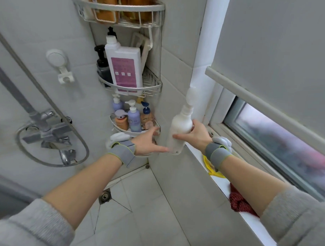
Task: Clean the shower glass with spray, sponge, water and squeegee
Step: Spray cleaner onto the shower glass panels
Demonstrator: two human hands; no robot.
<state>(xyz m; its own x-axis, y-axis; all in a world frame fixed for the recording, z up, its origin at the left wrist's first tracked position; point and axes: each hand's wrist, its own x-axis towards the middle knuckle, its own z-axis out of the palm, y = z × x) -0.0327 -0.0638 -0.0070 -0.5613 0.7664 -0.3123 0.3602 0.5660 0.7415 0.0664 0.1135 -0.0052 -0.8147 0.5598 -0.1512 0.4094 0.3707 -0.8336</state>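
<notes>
Gripping white spray bottle mid-body, right hand fingers wrapped round; left hand fingers straight, touching base. Probably light, smooth plastic, slippery wet, so hold waist below nozzle.

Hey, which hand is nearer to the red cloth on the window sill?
Right. The right hand, gripping the white bottle, is above the sill where the red cloth lies; the left hand is further left.
</notes>
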